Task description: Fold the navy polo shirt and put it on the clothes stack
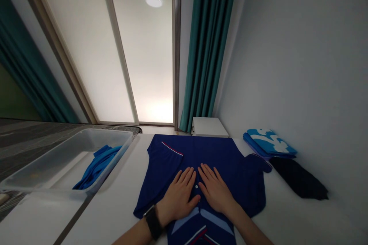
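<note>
A dark blue polo shirt (218,157) lies spread on the white table (115,206), collar toward me, with a white button between my hands. My left hand (179,195) lies flat on the shirt's chest with fingers stretched out, and a black watch sits on that wrist. Right beside it my right hand (215,189) also rests flat and open on the fabric. One sleeve with a red and white trim (171,148) is folded in on the left side.
A clear plastic bin (43,168) at the left holds a bright blue garment (97,164). At the right lie a folded blue and white cloth (270,141) and a folded black garment (299,180). A white box (209,127) stands by the teal curtain (207,46).
</note>
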`<state>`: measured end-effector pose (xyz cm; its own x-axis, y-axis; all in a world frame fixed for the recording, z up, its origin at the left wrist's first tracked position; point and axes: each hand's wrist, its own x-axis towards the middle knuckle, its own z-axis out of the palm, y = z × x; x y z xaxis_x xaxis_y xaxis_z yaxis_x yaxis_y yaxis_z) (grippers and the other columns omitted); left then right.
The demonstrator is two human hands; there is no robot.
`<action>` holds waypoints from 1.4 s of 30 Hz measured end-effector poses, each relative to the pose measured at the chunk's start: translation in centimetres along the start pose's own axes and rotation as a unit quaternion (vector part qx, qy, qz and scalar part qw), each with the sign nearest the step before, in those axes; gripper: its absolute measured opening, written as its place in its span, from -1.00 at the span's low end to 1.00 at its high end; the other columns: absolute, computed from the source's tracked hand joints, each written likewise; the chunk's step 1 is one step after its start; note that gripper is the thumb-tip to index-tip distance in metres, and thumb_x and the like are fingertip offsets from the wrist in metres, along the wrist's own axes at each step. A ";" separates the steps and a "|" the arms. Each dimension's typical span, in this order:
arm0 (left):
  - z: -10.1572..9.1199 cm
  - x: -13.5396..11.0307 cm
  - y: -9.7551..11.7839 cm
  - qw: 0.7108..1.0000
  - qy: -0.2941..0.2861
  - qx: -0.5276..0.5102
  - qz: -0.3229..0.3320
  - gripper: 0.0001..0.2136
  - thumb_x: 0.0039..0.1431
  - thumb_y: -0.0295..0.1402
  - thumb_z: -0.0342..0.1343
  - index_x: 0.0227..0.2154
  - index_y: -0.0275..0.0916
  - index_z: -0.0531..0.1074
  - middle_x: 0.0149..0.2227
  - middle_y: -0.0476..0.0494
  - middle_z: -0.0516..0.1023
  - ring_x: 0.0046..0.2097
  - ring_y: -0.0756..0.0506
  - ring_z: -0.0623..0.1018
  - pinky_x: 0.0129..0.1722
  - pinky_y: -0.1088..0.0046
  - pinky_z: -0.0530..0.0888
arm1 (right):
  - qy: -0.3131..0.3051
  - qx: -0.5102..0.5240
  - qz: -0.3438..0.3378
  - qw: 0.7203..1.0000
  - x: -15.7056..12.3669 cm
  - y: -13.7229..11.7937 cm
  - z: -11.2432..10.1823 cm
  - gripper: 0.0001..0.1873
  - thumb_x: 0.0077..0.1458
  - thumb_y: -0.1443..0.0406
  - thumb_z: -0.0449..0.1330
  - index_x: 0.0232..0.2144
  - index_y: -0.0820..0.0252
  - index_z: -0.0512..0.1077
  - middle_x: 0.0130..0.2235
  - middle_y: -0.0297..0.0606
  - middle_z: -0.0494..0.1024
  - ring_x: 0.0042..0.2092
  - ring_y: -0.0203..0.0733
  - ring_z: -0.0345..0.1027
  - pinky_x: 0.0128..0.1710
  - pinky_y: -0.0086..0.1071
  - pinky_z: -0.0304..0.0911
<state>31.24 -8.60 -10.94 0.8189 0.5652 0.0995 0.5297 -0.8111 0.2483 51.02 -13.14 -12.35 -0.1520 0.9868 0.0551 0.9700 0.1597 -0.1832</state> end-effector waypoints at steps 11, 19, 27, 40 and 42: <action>1.4 -0.3 0.0 1.000 0.017 0.006 0.002 -0.33 0.34 0.03 -0.20 0.37 -0.26 -0.09 0.39 -0.24 -0.04 0.39 -0.21 -0.02 0.35 0.11 -0.03 | 0.002 -0.013 -0.003 1.000 0.0 0.0 0.4 -0.35 0.35 0.03 -0.30 0.34 0.20 0.01 0.39 -0.20 -0.05 0.40 -0.09 -0.26 0.35 -0.01 -0.30; 1.1 -0.3 0.2 1.000 0.008 0.002 0.000 -0.34 0.34 0.02 -0.22 0.36 -0.29 -0.06 0.38 -0.27 -0.03 0.39 -0.21 -0.01 0.35 0.08 -0.03 | 0.003 -0.004 -0.001 1.000 -0.1 -0.2 0.1 -0.35 0.35 0.03 -0.29 0.34 0.22 0.03 0.38 -0.19 -0.03 0.40 -0.08 -0.25 0.35 -0.01 -0.28; -0.1 0.2 0.1 0.999 -0.003 -0.047 0.009 -0.35 0.26 -0.15 -0.01 0.35 -0.19 -0.02 0.40 -0.21 -0.03 0.39 -0.24 -0.02 0.33 0.04 0.07 | 0.029 0.024 0.002 0.999 -0.2 0.7 -0.6 -0.42 0.34 0.11 -0.19 0.33 0.13 0.06 0.35 -0.22 0.10 0.36 -0.14 -0.09 0.35 -0.07 -0.20; -1.3 8.6 4.9 0.989 0.002 -0.095 0.115 -0.62 0.21 -0.34 0.00 0.10 -0.18 0.36 0.13 -0.18 0.44 0.14 -0.18 0.41 0.19 0.19 0.29 | 0.121 0.032 0.092 0.988 -4.0 6.9 -1.9 -0.50 0.28 0.25 -0.12 0.21 0.17 0.28 0.23 -0.13 0.34 0.28 -0.07 0.11 0.32 -0.02 -0.08; -0.7 10.6 6.0 0.987 -0.008 -0.088 0.131 -0.64 0.22 -0.33 -0.02 0.08 -0.18 0.37 0.09 -0.19 0.48 0.10 -0.19 0.44 0.15 0.19 0.31 | 0.139 0.026 0.114 0.983 -5.1 7.9 -1.7 -0.51 0.26 0.26 -0.10 0.19 0.16 0.30 0.21 -0.11 0.34 0.28 -0.05 0.10 0.31 0.00 -0.07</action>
<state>42.89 -7.35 -7.70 0.9265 0.3367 0.1679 0.2543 -0.8893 0.3801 59.81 -16.94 -12.44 0.1326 0.9529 0.2727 0.9609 -0.0561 -0.2712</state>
